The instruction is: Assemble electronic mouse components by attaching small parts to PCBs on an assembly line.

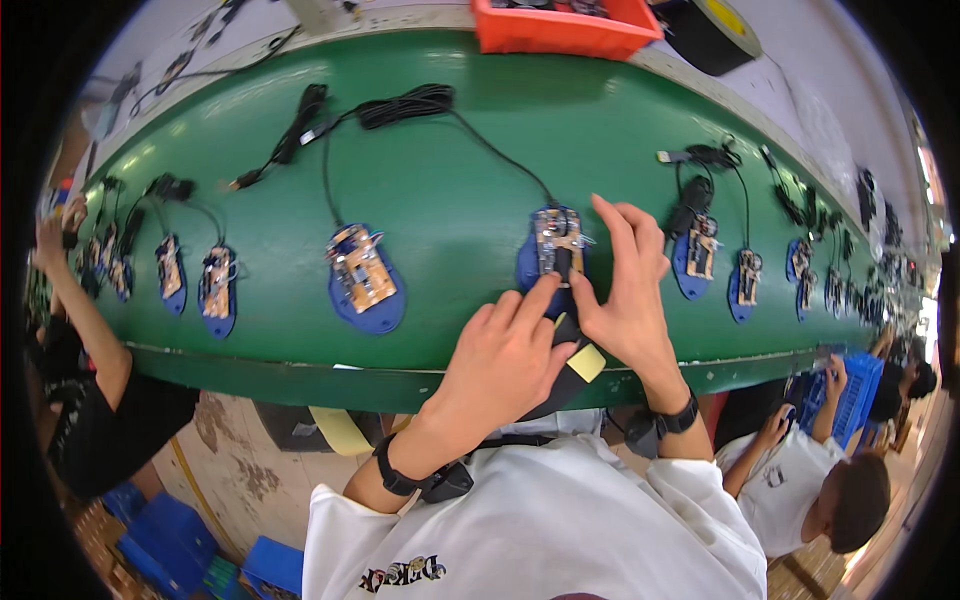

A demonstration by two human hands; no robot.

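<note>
A blue mouse base [526,262] with a tan circuit board [557,228] lies on the green belt in front of me, its black cable running up and left. My left hand [500,345] reaches over its near end. The index fingertip presses at a small black part [563,262] on the board, thumb held apart. Along the right side of the base, my right hand [630,290] has its fingers spread upward and its thumb tip by the near end. Below the hands, a black object with a yellow patch [586,364] sits at the belt's edge, partly hidden.
Another mouse base [385,318] with a board lies to the left on the green belt [450,190]. Several more line both sides with coiled cables [405,106]. A red bin [565,30] and a tape roll [712,35] stand beyond. Co-workers sit left and right.
</note>
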